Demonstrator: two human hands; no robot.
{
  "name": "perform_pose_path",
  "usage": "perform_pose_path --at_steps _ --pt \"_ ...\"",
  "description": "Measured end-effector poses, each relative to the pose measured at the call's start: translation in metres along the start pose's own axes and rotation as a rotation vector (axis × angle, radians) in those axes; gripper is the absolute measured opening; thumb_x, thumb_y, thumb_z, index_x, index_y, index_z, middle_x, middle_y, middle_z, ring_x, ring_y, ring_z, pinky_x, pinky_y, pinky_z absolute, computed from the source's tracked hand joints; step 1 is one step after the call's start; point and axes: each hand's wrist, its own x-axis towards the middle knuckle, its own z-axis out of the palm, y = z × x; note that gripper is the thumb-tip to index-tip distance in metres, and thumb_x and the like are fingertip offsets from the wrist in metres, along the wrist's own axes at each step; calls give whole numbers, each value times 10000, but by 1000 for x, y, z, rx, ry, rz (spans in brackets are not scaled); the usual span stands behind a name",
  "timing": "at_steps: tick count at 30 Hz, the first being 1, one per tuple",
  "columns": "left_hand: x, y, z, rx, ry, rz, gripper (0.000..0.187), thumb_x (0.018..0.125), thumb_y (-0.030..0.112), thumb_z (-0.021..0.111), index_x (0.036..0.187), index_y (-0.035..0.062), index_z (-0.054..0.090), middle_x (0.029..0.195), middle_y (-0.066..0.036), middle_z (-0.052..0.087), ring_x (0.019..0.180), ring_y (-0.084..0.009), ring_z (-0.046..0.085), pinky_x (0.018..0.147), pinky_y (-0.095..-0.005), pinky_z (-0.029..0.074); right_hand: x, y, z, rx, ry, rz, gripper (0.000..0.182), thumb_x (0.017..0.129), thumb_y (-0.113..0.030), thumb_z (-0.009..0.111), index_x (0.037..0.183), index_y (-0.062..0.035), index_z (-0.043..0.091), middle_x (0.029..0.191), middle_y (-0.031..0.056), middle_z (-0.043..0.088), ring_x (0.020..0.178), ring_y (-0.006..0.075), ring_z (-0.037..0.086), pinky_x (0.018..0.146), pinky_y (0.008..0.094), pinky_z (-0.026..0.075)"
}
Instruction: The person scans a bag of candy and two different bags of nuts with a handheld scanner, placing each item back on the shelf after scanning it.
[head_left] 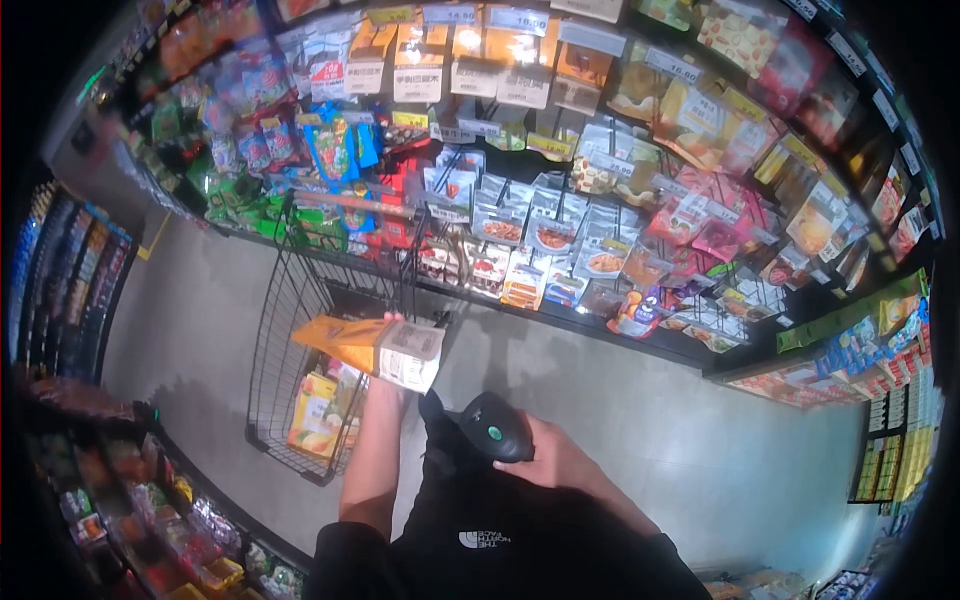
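My left hand [386, 388] reaches forward over a black wire shopping cart [258, 375] and grips an orange and white snack bag [362, 343]. The bag lies tilted across the hand and hides most of it; fingertips show at its far edge. Close to my body, my right hand [545, 455] is wrapped round a black handheld device [487, 422] with a round green mark, which looks like a scanner. Inside the cart, below the bag, lies a yellow packet [314, 408] with other packages partly hidden.
A long shelf [600, 325] of hanging snack packets with price tags [672, 66] runs across the front. The cart's handle bar [350, 204] is close to it. More shelving stands at left [70, 290] and right [890, 430]. Grey floor [640, 430] lies between.
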Motion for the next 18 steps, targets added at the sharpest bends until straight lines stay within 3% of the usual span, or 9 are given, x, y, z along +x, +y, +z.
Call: perform_pose_path --at_steps 2,4,6,8,9,10,13,16,18 --pt "16 7 -47 -57 354 91 495 958 524 412 1206 170 654 1274 -93 623 1187 -268 581 1006 -544 461 -2 8 3 -62 104 -44 761 764 -143 806 1391 30 412 1244 190 615 1173 280 605 978 352 466" --pt "4 9 1 -136 328 -53 443 961 477 427 1162 164 667 1257 -117 621 1191 -286 570 1025 -514 452 -5 9 3 -164 154 -67 861 728 -113 825 1435 35 356 1296 194 582 1229 275 567 1023 347 439" --pt "-8 4 -4 -80 164 112 460 949 470 443 1163 115 643 1246 -139 617 1182 -301 568 1035 -467 453 -7 4 2 -156 144 -84 946 697 -52 829 1477 16 299 1372 179 529 1286 258 518 1063 339 408" --pt "-17 0 47 -237 -147 -74 473 936 461 485 1173 70 605 1239 -147 606 1179 -300 566 1013 -450 474 -3 3 1 -83 77 -33 941 706 18 797 1494 -9 283 1450 134 460 1299 223 496 1065 327 406" --pt "-16 1 66 -250 -237 -164 514 913 492 531 1178 54 582 1204 -149 607 1166 -302 574 984 -446 496 1 13 7 -49 84 -69 915 726 -28 779 1493 -13 279 1338 173 543 1204 299 564 990 354 461" --pt "-24 0 94 -192 -183 -97 510 914 506 552 1149 54 583 1155 -149 614 1141 -301 591 945 -441 517 5 23 12 -17 101 -105 891 746 -74 760 1492 -18 275 1227 213 625 1109 375 632 915 382 516" --pt "-26 11 87 -107 -187 -82 560 916 562 530 1169 65 574 1184 -149 613 1125 -279 605 938 -430 518 7 -19 19 -287 40 -27 843 780 -69 725 1493 -15 279 1168 218 647 1040 390 654 867 391 525" --pt "-32 17 97 -18 30 49 516 932 558 481 1065 80 622 1067 -93 653 1064 -268 622 895 -439 540 10 -28 22 -243 -127 -77 796 811 -65 695 1490 -11 283 1129 223 659 990 388 668 829 397 528" --pt "-35 14 106 228 201 291 486 968 525 450 1088 89 629 1087 -70 670 1081 -265 624 923 -412 528 16 -23 24 -237 -131 -186 762 830 -59 677 1484 -3 290 1110 226 664 954 388 674 805 399 528"
